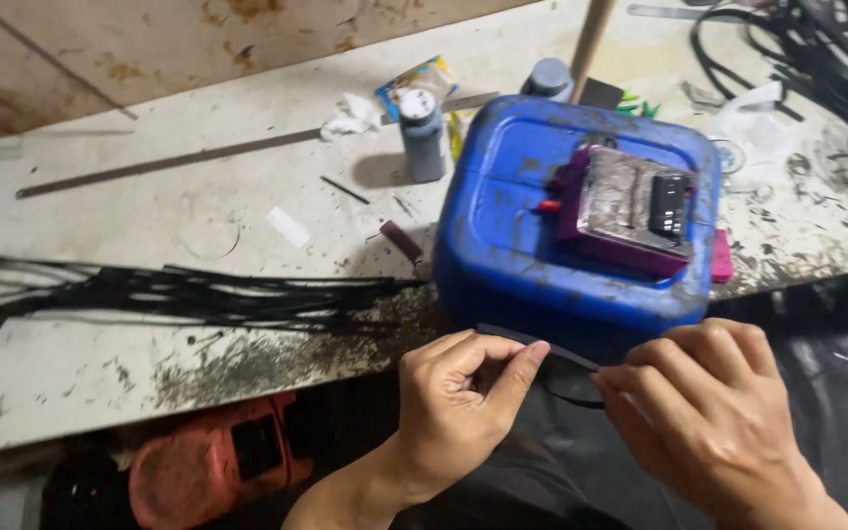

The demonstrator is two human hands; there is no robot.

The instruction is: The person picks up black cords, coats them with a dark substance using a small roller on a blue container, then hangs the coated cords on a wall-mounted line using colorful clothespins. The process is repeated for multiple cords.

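So starting at the left, a bundle of thin black strips (198, 292) is lying flat across the stained workbench (71, 363), and an orange tool (210, 459) is sitting down below the bench edge. A grey bottle (423, 135) with a white cap is standing upright further back, cap on, so can't tell what's in it. Next over, the blue plastic jerrycan (503, 245) is lying on the bench with a grimy magenta tool (630, 208) resting on top; no idea if the can is holding anything.

In front of it, the left hand (463, 407) is pinching one end of a short black strip (542, 351) between thumb and forefinger, other fingers curled in. The right hand (714, 407) is gripping the far end, fingers closed round it. Looks like the strip is getting lined up or pulled straight between both hands, just in front of the can. Next bit probably needs a steady, even pull so it isn't twisting.
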